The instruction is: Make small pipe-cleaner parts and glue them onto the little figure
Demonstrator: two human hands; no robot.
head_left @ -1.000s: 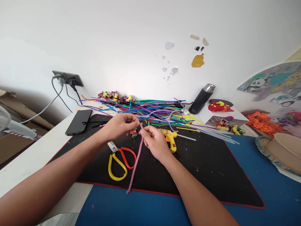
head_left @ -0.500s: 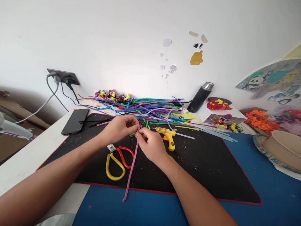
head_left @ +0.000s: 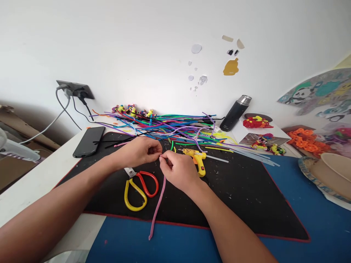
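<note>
A pink pipe cleaner (head_left: 159, 204) hangs down from my fingers over the black mat, its lower end past the mat's red front edge. My right hand (head_left: 179, 170) is closed in a pinch on its upper part. Fingertips of my left hand (head_left: 142, 151) meet the right ones, pinching the same pink pipe cleaner near its top; the exact grip is partly hidden. Below my left hand lie scissors (head_left: 148, 182) with one red and one yellow handle, blades mostly covered. Just right of my right hand rests a yellow glue gun (head_left: 201, 164) with a glue stick in its back.
Many coloured pipe cleaners (head_left: 175, 126) are heaped along the wall behind the black mat (head_left: 241, 197). A phone (head_left: 89, 142) lies at left. A dark flask (head_left: 236, 113) leans at back right beside a white box (head_left: 276, 135). A round basket (head_left: 307, 171) stands far right.
Both hands have moved slightly down, and their fingertips are closer together. The hanging pink pipe cleaner has swung a little to the right. The view has shifted slightly.
</note>
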